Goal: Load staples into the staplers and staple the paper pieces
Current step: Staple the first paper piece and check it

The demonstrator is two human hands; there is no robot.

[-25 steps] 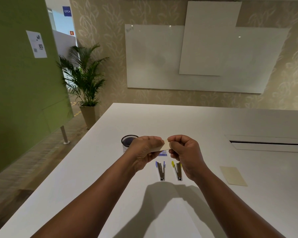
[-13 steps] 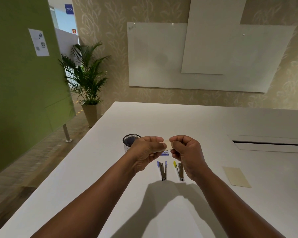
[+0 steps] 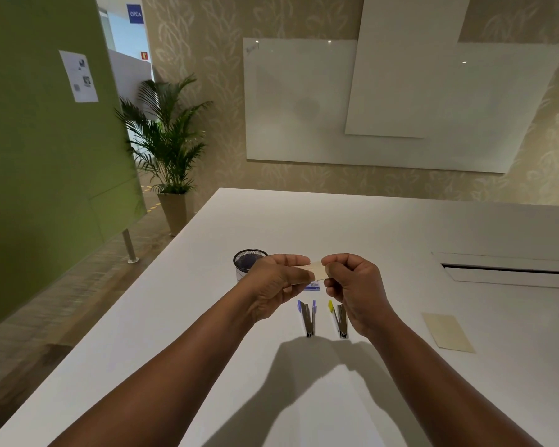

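My left hand (image 3: pixel 276 283) and my right hand (image 3: pixel 355 290) together pinch a small cream paper piece (image 3: pixel 315 272), held in the air above the white table (image 3: pixel 181 317). Below them two staplers lie open side by side: a blue stapler (image 3: pixel 307 317) on the left and a yellow stapler (image 3: pixel 339 319) on the right, partly hidden by my right hand. A small blue-and-white staple box (image 3: pixel 313 287) peeks out under the paper. Another cream paper sheet (image 3: pixel 447 332) lies flat to the right.
A black mesh cup (image 3: pixel 247 262) stands just behind my left hand. A recessed cable slot (image 3: pixel 510 269) runs along the table at the right. The table's left edge drops to the floor, with a potted palm (image 3: pixel 168 156) beyond.
My hands keep the same pinch on the paper piece, held at almost the same place. The view has tilted slightly; nothing on the table has moved.
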